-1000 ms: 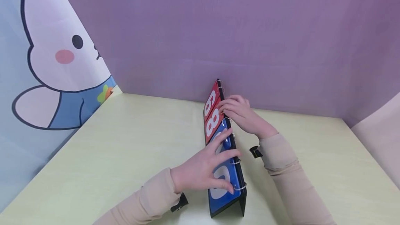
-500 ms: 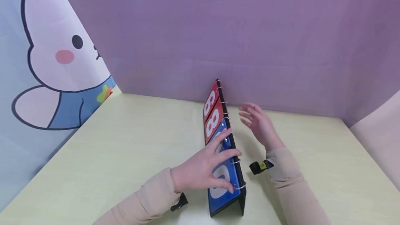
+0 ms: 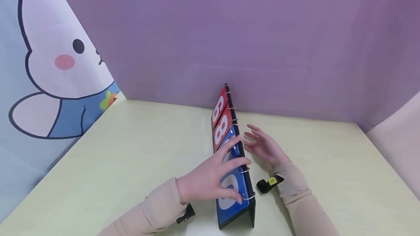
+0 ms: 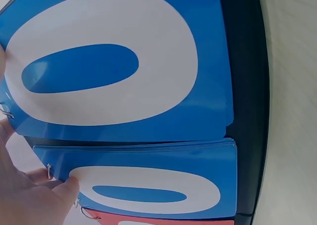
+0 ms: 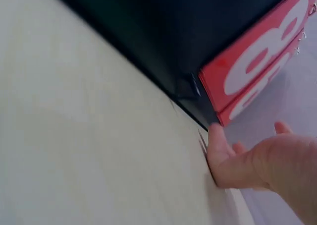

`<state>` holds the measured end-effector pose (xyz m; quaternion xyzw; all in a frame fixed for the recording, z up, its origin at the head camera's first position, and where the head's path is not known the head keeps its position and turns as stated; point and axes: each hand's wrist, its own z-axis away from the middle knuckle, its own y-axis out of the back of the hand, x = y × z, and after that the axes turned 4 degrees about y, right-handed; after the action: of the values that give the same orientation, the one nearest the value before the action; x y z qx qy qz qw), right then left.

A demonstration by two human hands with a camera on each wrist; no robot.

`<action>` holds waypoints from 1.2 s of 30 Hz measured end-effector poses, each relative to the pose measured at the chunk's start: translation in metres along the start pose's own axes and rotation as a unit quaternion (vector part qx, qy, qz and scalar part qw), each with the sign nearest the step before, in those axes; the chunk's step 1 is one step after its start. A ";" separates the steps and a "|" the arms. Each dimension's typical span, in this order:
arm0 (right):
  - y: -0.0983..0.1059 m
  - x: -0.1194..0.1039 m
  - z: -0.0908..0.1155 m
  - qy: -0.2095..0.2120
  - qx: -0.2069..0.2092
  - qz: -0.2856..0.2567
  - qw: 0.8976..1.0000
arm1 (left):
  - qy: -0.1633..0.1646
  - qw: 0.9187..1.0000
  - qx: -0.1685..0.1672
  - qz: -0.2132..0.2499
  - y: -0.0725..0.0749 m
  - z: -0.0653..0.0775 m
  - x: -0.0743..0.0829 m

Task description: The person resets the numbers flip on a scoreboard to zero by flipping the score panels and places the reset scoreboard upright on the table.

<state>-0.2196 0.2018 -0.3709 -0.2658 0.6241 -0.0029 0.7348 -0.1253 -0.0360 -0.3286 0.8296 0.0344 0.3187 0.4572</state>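
Nearest you, your left forearm in its beige sleeve came in low along the blue side of the flip scoreboard (image 3: 234, 188), which stood as a tent on the pale yellow table (image 3: 137, 148). Your left hand (image 3: 210, 179) lay against the scoreboard's blue number cards (image 4: 124, 66), fingers spread and lightly bent; the thumb sat low near the bottom ring, the forefinger reached up toward the top edge, and it gripped nothing that I could see. The left wrist view showed two white zeros on blue, with your fingertips at the ringed edge.

On the other side of the scoreboard, your right hand (image 3: 264, 148) hovered just beside its black back panel, fingers loose and splayed, holding nothing, apart from the board. The right wrist view showed red cards with white eights (image 5: 257, 66) hanging on that back face.

Farther along the scoreboard, its red cards (image 3: 220, 119) read six and eight. Beyond it rose a purple backdrop (image 3: 249, 39), and off to the blue-card side hung a cartoon rabbit banner (image 3: 55, 65).
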 end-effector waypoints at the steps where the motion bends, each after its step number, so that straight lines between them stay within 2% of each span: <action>1: -0.001 0.001 0.000 0.000 -0.007 -0.008 1.000 | -0.001 1.000 -0.001 -0.001 0.000 0.000 0.000; 6: -0.004 0.005 -0.002 0.005 -0.018 -0.016 1.000 | -0.001 1.000 -0.004 -0.001 0.000 0.000 0.000; 10: -0.005 0.006 -0.002 0.003 0.007 -0.036 0.999 | -0.010 1.000 0.003 -0.007 -0.001 0.001 -0.001; 13: -0.005 0.008 -0.003 0.003 0.044 -0.081 0.996 | -0.012 1.000 0.006 -0.011 -0.001 0.001 -0.002; 15: -0.004 0.009 -0.003 -0.003 0.070 -0.127 0.989 | -0.011 1.000 0.007 -0.010 -0.001 0.001 -0.001; 18: -0.003 0.011 -0.003 -0.009 0.118 -0.206 0.971 | -0.012 1.000 0.008 -0.012 -0.001 0.001 -0.002; 20: -0.002 0.012 -0.003 -0.006 0.140 -0.235 0.962 | -0.012 1.000 0.007 -0.011 -0.002 0.001 -0.002; 21: -0.001 0.012 -0.003 0.001 0.145 -0.236 0.961 | -0.012 1.000 0.006 -0.011 -0.002 0.000 -0.002; 27: 0.000 0.011 -0.001 0.044 0.134 -0.178 0.974 | -0.007 1.000 0.006 -0.006 -0.001 -0.001 -0.001; 36: 0.001 0.011 0.001 0.046 0.156 -0.134 0.978 | -0.012 1.000 0.003 -0.005 0.000 0.000 0.000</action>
<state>-0.2163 0.1995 -0.3817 -0.2290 0.6079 -0.2109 0.7304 -0.1254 -0.0355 -0.3287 0.8345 0.0345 0.3065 0.4566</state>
